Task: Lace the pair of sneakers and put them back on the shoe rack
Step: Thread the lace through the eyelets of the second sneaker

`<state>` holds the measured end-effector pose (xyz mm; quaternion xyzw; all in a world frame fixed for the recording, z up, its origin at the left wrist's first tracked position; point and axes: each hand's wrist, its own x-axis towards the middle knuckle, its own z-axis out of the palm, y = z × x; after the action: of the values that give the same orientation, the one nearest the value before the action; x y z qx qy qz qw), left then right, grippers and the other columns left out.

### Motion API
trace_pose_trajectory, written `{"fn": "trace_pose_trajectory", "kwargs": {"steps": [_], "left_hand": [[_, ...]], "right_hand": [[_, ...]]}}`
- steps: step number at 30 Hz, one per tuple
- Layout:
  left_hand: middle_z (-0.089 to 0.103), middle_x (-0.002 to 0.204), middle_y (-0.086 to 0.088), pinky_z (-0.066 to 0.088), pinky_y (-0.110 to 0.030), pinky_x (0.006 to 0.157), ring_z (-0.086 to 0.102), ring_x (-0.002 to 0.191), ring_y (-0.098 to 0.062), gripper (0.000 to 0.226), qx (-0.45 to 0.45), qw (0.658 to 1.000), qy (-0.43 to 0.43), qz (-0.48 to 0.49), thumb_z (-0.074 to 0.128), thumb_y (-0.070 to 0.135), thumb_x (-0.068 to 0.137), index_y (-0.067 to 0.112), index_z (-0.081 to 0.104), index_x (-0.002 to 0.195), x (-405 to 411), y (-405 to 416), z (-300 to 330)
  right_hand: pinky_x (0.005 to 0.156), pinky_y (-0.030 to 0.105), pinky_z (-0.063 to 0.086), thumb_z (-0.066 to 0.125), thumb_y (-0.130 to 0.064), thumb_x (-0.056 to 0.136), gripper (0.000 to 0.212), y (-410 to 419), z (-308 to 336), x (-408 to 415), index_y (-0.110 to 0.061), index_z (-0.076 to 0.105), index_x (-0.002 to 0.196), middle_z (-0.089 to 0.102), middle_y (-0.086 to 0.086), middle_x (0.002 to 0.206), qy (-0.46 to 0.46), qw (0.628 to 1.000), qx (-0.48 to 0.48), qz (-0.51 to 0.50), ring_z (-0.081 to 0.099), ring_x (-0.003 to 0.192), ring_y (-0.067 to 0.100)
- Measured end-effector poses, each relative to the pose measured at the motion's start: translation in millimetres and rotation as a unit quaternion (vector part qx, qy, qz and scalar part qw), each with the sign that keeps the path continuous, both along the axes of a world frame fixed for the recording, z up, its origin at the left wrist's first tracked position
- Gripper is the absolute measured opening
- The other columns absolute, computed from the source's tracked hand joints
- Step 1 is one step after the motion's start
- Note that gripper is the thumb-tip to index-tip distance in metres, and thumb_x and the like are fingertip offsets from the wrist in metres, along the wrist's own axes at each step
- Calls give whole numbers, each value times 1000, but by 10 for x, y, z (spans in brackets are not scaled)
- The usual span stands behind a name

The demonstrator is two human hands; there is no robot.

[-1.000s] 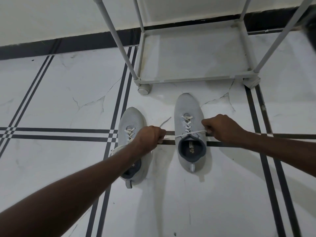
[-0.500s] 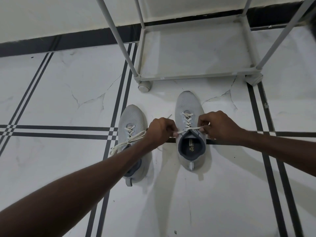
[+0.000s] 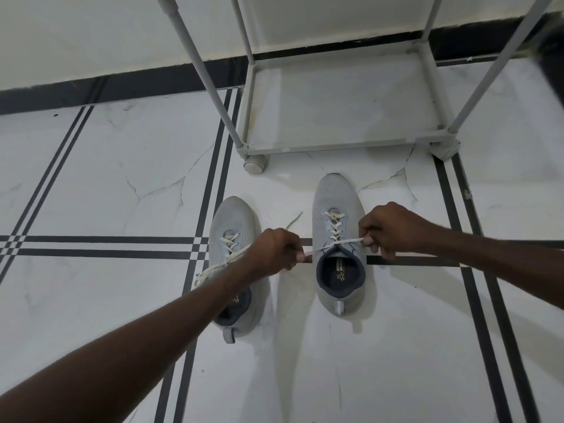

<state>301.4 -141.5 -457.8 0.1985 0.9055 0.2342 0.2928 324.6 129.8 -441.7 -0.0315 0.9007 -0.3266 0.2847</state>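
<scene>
Two light grey sneakers stand on the floor, toes pointing at the rack. The right sneaker point(image 3: 337, 203) has a white lace point(image 3: 335, 225) crossed up its eyelets, and both ends stretch sideways at the collar. My left hand point(image 3: 276, 250) pinches the left end and my right hand point(image 3: 387, 228) pinches the right end. A loose tail sticks out past my left hand. The left sneaker point(image 3: 232, 221) lies partly under my left forearm, its laces trailing off to the left. The shoe rack point(image 3: 335, 145) stands just beyond the toes.
The rack is a grey tube frame with a bare bottom shelf and a round foot point(image 3: 254, 163) near the left sneaker's toe. White marble floor with black stripes surrounds the shoes. A white wall with a black skirting point(image 3: 122, 87) runs behind.
My hands came in close over the right sneaker, then pulled apart again, drawing the lace ends taut sideways. The shoes have not moved.
</scene>
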Motion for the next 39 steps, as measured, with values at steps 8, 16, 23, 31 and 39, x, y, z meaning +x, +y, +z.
{"fn": "trace_pose_trajectory", "kwargs": {"steps": [8, 16, 23, 31, 39], "left_hand": [[73, 88, -17, 57, -35, 87, 69, 86, -25, 11, 270, 926, -211, 160, 70, 19, 89, 10, 75, 85, -69, -165, 373], [75, 104, -13, 55, -33, 94, 71, 103, -25, 14, 358, 865, -279, 215, 68, 23, 91, 14, 74, 83, -210, 338, 332], [59, 62, -2, 46, -24, 55, 57, 56, -15, 29, 298, 869, -198, 341, 67, 38, 91, 11, 70, 83, -281, 625, 171], [67, 77, -6, 49, -24, 61, 59, 61, -12, 26, 287, 877, -277, 270, 53, -1, 96, 5, 63, 119, -364, 549, 102], [68, 77, -15, 50, -24, 59, 60, 61, -18, 19, 279, 864, -282, 309, 63, 3, 90, -3, 70, 107, -362, 551, 11]], "right_hand": [[49, 24, 43, 71, -12, 87, 11, 171, 352, 38, -13, 75, 78, 68, -3, 58, -27, 990, -140, -18, 55, 49, 11], [56, 18, 50, 55, -1, 95, 12, -162, 124, 0, 4, 66, 97, 72, 8, 76, -116, 898, -379, -192, 62, 63, 13], [40, 18, 43, 64, -7, 92, 14, -333, 150, -10, -15, 73, 87, 68, -10, 54, 75, 955, -220, -187, 55, 39, 10], [43, 32, 48, 58, -2, 93, 25, -405, 136, 24, -25, 67, 100, 73, 7, 76, 94, 963, -195, -158, 61, 43, 22], [40, 31, 51, 62, -3, 92, 31, -462, 86, 1, -32, 65, 103, 70, 10, 74, 108, 961, -198, -157, 65, 45, 28]]}}
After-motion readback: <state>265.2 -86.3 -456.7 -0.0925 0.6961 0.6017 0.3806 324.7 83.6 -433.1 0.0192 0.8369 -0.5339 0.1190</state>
